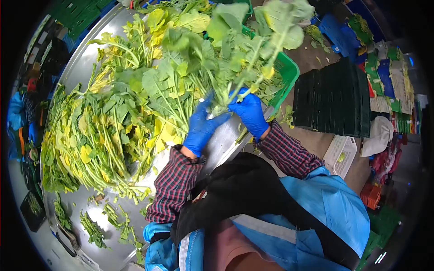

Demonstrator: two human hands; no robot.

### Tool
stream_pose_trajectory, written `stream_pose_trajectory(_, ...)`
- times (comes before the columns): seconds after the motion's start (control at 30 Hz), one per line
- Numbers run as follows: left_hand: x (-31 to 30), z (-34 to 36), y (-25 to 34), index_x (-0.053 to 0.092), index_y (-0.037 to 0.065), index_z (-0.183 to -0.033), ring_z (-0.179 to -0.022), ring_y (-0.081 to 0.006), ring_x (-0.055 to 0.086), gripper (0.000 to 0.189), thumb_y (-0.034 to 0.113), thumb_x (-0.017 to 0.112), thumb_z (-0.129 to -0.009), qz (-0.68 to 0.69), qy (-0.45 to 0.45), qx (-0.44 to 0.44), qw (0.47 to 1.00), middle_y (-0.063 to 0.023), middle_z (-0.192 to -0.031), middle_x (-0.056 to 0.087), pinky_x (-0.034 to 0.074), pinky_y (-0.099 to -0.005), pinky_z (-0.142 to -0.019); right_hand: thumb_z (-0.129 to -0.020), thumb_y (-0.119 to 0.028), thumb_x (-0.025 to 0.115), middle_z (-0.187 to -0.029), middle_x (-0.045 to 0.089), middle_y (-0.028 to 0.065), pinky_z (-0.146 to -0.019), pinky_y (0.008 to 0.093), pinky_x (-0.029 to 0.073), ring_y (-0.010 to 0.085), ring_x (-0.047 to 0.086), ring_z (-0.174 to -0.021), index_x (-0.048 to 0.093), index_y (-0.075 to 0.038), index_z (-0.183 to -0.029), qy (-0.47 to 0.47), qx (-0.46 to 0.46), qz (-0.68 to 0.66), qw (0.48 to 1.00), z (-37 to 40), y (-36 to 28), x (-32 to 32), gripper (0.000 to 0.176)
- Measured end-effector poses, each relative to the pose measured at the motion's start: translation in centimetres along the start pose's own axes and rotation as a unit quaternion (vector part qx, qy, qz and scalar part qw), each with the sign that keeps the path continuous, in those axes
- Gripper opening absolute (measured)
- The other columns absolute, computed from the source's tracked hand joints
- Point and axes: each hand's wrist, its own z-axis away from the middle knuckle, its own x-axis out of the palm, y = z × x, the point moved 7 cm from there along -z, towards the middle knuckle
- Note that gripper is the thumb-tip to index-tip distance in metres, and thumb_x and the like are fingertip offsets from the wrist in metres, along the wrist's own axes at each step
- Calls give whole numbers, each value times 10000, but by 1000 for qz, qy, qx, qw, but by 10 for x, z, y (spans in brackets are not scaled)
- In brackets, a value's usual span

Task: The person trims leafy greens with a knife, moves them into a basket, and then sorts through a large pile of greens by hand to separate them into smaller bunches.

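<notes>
A bunch of leafy greens (217, 67) stands up from my gloved hands, its broad leaves smeared by motion. Its stem ends sit between the thumb and fingers of my left hand (201, 126), which is closed round them. My right hand (250, 113) pinches a leafy stalk (264, 63) at the right of the bunch; the fingertips are partly hidden. Both hands wear blue gloves. Left of them, a large heap of greens (104, 131) with many yellowed leaves and long stems covers much of the metal table (83, 58).
Beyond my right hand is a green crate (289, 72) holding leaves. Dark folded crates (332, 99) and a white basket (341, 156) stand on the floor at right. Trimmed scraps (92, 230) and a black-handled knife (65, 244) lie on the near left of the table.
</notes>
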Motion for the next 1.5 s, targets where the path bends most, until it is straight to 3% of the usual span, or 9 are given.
stream_pose_trajectory(0.1, -2, 1, 0, 613, -44, -971, -767, -119, 572, 305, 100, 725, -726, 150, 37, -10, 988, -59, -877, 631, 471, -239, -700, -734, 95, 602, -848, 569, 23, -687, 221, 480, 102, 566, -782, 554, -15, -927, -16, -88, 29, 996, -4, -7, 23, 227)
stream_pose_trajectory(0.37, -2, 8, -6, 622, -28, -939, -669, -77, 547, 163, 41, 639, -792, 324, 135, -32, 936, -37, -808, 622, 433, -211, -607, -795, 48, 524, -1155, 535, 116, -716, 270, 521, 179, 614, -887, 464, -3, -1130, -43, 101, -240, 965, -1, 10, 29, 343)
stream_pose_trajectory(0.5, -5, 14, -4, 636, -13, -885, -614, -53, 508, 133, 61, 669, -779, 309, 162, -38, 936, -1, -745, 593, 393, -183, -555, -790, 42, 532, -1071, 558, 104, -722, 271, 516, 165, 608, -849, 481, 0, -1125, -52, 83, -234, 967, 4, 2, 28, 342)
stream_pose_trajectory(0.53, -6, 14, -10, 622, -39, -987, -741, -109, 576, 206, 10, 634, -786, 271, 152, -40, 950, -65, -870, 639, 453, -216, -675, -772, 52, 541, -1013, 561, 95, -722, 271, 510, 160, 597, -833, 509, 3, -1066, -57, 67, -185, 979, 5, -3, 27, 300)
stream_pose_trajectory(0.7, -15, 14, -15, 628, -29, -900, -671, -77, 530, 163, 3, 681, -748, 193, 209, -4, 959, -31, -789, 619, 424, -199, -608, -651, 101, 586, -843, 552, 73, -692, 254, 473, 152, 554, -799, 536, -14, -775, -48, -71, -77, 993, 14, -22, 37, 176)
stream_pose_trajectory(0.93, -76, 6, -30, 623, -6, -828, -622, -74, 517, 142, 17, 715, -721, 208, 336, 6, 919, -15, -737, 606, 417, -194, -585, -738, 4, 564, -788, 538, 77, -623, 242, 451, 135, 526, -643, 472, -37, -693, -11, -29, -57, 998, 50, -21, 32, 110)
stream_pose_trajectory(1.13, -46, 23, -2, 631, -26, -901, -758, -119, 544, 274, 31, 756, -665, -33, 301, 114, 946, -50, -818, 622, 448, -256, -707, -807, -181, 641, -789, 554, -2, -557, 193, 400, 59, 507, -660, 581, -16, -993, 19, 14, -13, 1000, -11, -39, 50, 256)
stream_pose_trajectory(1.43, -98, 4, -31, 633, -30, -865, -591, -46, 422, 173, 43, 714, -731, 162, 360, 31, 918, 30, -680, 545, 341, -187, -538, -817, -149, 631, -783, 591, 49, -638, 258, 482, 131, 576, -710, 590, -8, -923, -142, 10, -70, 987, 36, -16, 70, 181)
stream_pose_trajectory(1.5, -102, 5, -14, 625, -17, -891, -688, -96, 529, 139, 20, 670, -765, 225, 315, 43, 921, -18, -765, 606, 416, -211, -650, -811, -163, 629, -796, 600, 65, -646, 281, 488, 149, 583, -714, 586, -2, -916, -118, 23, -91, 989, 30, -12, 40, 197)
